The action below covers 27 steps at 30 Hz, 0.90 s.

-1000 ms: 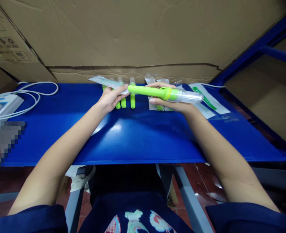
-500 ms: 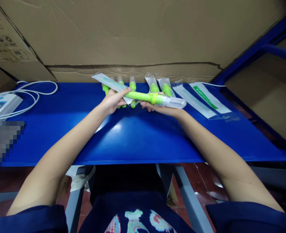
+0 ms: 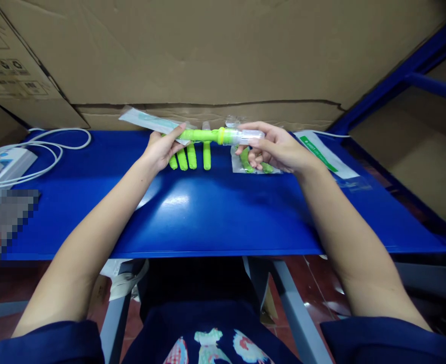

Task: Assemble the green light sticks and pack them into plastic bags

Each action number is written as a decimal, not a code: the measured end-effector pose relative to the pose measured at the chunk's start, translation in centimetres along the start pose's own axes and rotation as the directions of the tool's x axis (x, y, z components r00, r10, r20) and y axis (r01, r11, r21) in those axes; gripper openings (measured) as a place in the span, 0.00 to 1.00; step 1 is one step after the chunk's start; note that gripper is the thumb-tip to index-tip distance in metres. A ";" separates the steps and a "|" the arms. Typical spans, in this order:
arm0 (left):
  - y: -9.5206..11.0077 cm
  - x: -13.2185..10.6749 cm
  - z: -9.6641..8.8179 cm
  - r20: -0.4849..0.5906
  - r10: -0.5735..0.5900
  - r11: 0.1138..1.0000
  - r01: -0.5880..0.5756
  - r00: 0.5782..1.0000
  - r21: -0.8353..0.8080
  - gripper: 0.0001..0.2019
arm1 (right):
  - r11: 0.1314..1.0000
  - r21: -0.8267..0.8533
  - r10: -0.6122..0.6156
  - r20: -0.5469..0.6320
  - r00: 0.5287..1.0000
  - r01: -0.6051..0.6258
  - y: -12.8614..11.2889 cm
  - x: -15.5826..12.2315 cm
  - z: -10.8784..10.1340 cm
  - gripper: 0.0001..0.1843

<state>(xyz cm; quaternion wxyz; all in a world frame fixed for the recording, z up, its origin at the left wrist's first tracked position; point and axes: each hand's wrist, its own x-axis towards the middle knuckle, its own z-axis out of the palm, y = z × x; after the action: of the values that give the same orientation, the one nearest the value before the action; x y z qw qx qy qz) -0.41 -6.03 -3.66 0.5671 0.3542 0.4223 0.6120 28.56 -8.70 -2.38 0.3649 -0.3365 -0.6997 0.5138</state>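
Note:
My left hand (image 3: 164,147) is closed around the green end of a light stick (image 3: 203,135) with a clear cap. A flat clear plastic sleeve (image 3: 147,120) with pale green print is pinched in the same hand and sticks out to the left. My right hand (image 3: 274,146) grips the stick's clear cap (image 3: 247,136) between thumb and fingers. Held level, the stick hangs above the table. Beneath it several more green light sticks (image 3: 206,155) lie side by side, their upper parts partly hidden. Bagged green sticks (image 3: 247,162) lie under my right hand, which covers part of them.
A flat white sleeve with a green label (image 3: 323,154) lies on the blue table (image 3: 207,217) at the right. White cable (image 3: 61,146) and a white device (image 3: 14,162) are at the left. Cardboard (image 3: 207,55) stands along the back, and a blue frame (image 3: 393,76) rises at the right.
My right hand has come up from beneath the light stick and now grips its clear cap. The stick and sleeve have shifted left and slightly up with my left hand.

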 end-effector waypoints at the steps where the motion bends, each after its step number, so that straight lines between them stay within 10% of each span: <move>1: 0.0 0.0 0.0 -0.001 0.001 1.000 -0.001 1.000 -0.005 0.10 | 1.000 -0.011 -0.004 -0.013 1.000 0.004 0.1 0.1 0.1 0.38; 17: -0.3 -1.7 1.2 0.088 -0.013 1.000 0.012 0.996 0.008 0.17 | 0.879 -0.461 -0.254 -0.230 0.939 0.124 2.1 0.8 4.0 0.43; 27: -0.5 -2.1 1.4 0.137 -0.022 0.998 0.014 0.990 0.055 0.15 | 0.913 -0.396 -0.200 -0.230 0.952 0.097 1.9 0.8 3.0 0.38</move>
<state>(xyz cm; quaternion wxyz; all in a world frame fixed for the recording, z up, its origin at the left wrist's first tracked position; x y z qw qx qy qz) 1.27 -7.95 -3.52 0.5905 0.4071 0.4018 0.5693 25.75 -8.92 -4.73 0.4217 -0.4120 -0.7542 0.2891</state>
